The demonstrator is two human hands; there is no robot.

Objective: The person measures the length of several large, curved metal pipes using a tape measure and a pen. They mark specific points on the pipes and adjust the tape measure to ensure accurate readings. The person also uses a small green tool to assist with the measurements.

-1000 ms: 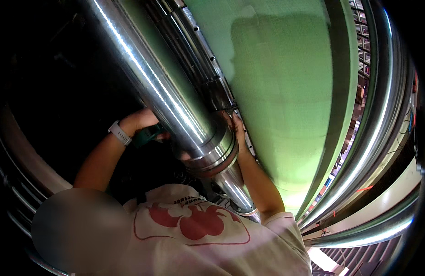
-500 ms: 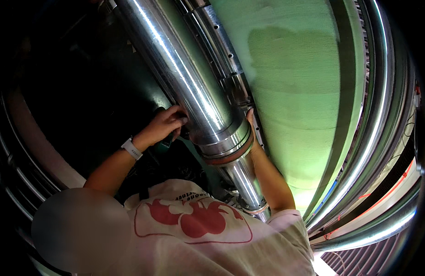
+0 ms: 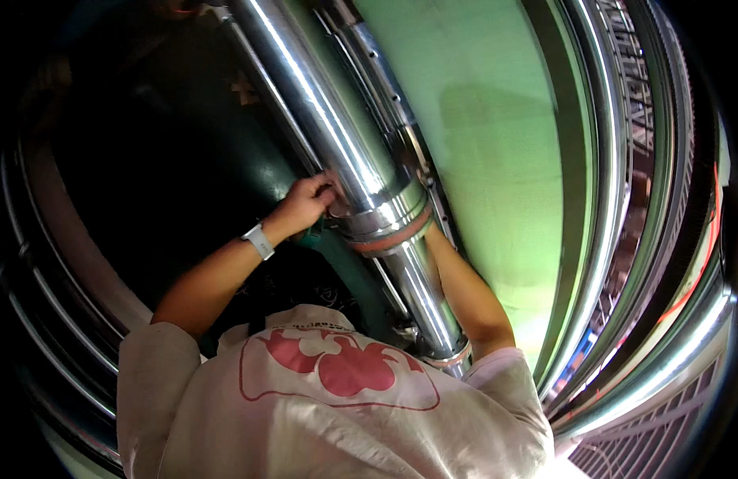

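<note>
A long shiny metal roller (image 3: 317, 96) slants down from the upper middle, ending in a stepped collar (image 3: 389, 209) with a reddish-brown ring (image 3: 391, 241) round its lower edge. My left hand (image 3: 305, 203) is at the roller's left side just above the collar, its fingers curled inward against it. Whatever those fingers hold, if anything, is hidden. Below that palm shows a small dark green thing (image 3: 311, 237), too dim to name. My right forearm (image 3: 468, 295) reaches up along the collar's right side, and the right hand's fingers are out of sight behind it.
A thinner shiny shaft (image 3: 423, 299) continues below the collar. A bar with holes (image 3: 377, 68) runs beside the roller, next to a broad pale green curved surface (image 3: 496, 160). Curved metal rails (image 3: 604, 199) stand at the right, with more rails (image 3: 61, 307) at the left. Upper left is very dark.
The view has shifted slightly. My left hand now sits closer against the roller, fingers more curled. My right hand, whose thumb showed beside the collar, has slipped behind it.
</note>
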